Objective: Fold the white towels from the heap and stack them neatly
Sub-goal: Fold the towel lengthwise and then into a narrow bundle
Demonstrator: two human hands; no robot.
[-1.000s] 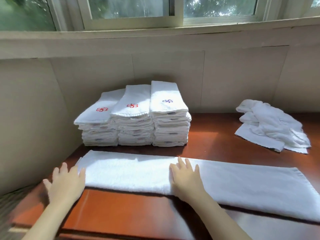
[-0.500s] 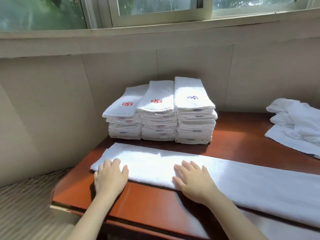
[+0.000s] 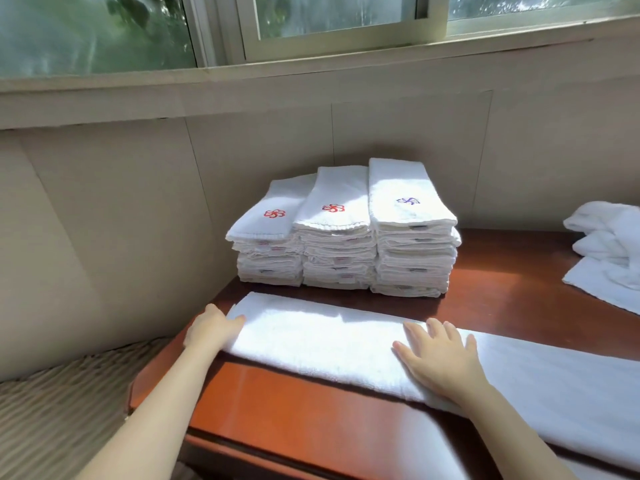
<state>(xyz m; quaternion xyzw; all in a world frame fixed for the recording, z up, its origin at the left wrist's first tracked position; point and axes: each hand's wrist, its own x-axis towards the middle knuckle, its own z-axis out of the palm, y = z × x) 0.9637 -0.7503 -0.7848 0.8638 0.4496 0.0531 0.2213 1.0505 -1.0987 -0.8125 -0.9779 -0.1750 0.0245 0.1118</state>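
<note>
While right hand [image 3: 446, 365] lies flat on the towel [image 3: 311, 337], left hand [image 3: 213, 329] shows unclear grip.

Cropped at the right edge: towel heap [image 3: 604, 237] and far end of flat towel [image 3: 311, 337]. Too small to read: tags [image 3: 341, 259] in the stacks [image 3: 412, 251].

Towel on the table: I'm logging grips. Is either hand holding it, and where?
Right hand lies flat on the towel, midway, not gripping. Left hand meets its left end; a grip cannot be told.
</note>
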